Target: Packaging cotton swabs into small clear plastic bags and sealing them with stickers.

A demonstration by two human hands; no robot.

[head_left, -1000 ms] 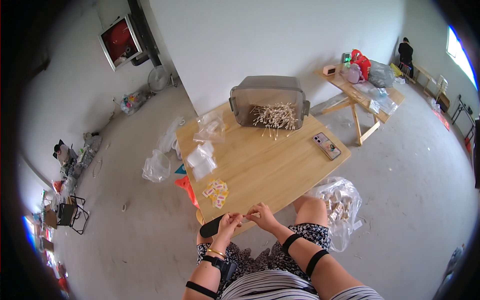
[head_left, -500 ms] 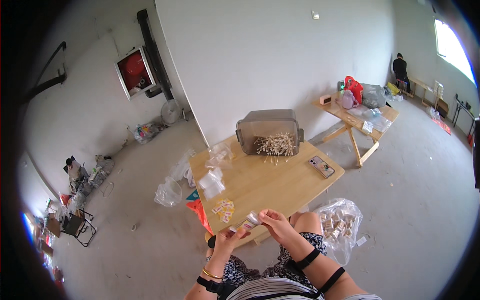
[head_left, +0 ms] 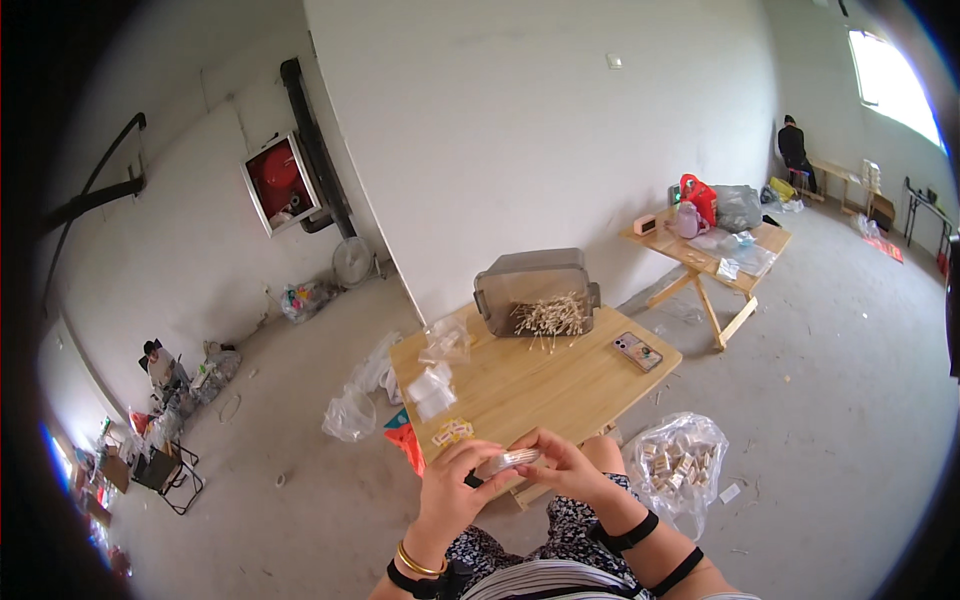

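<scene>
Between my two hands, close over the near edge of the wooden table [head_left: 510,390], is a small clear packet of cotton swabs [head_left: 515,459]. My left hand [head_left: 452,490] grips one end, fingers on top and thumb below. The fingers of my right hand [head_left: 563,468] pinch the other end. Small yellow and white cards [head_left: 453,432] lie just beyond my left hand. Clear plastic sleeves [head_left: 432,390] are stacked behind them. At the far side, a grey translucent bin [head_left: 530,268] lies tipped on its side, with loose cotton swabs [head_left: 553,315] spilling from its opening.
A phone [head_left: 637,352] lies at the table's right. On the floor to the right sits a clear bag of filled packets [head_left: 680,462]. Plastic bags [head_left: 352,412] lie left of the table. A second wooden table [head_left: 765,240] holds bags. Two people sit farther off.
The packet has been turned more level, and my hands have closed in around it from both ends. My left hand has moved up and now covers some of the cards. The view has shifted slightly.
</scene>
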